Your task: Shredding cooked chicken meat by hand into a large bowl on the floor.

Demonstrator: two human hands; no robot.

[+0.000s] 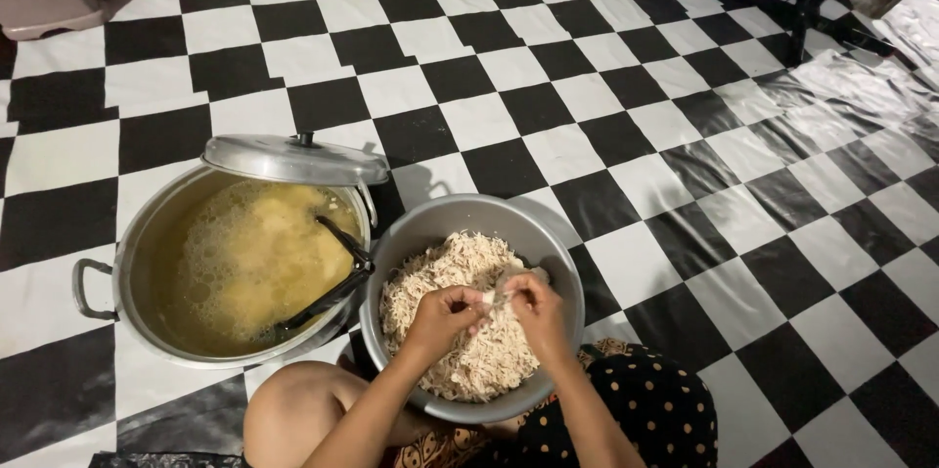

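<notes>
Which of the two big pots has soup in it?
The left pot, with its lid tipped on the rim, holds yellow broth. The grey bowl under the hands holds shredded meat.

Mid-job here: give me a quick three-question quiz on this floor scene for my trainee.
1. True or false: the lid fully covers the big pot of yellow broth.
2. Multiple choice: what fills the grey bowl? A) whole eggs B) pale shredded meat C) green leaves
3. Short answer: what are the left hand and right hand doing?

Key:
1. False; it rests tilted on the far rim, leaving the broth and a dark ladle exposed.
2. B, shredded meat.
3. Both pinch one small pale piece between them, above the bowl.
</notes>
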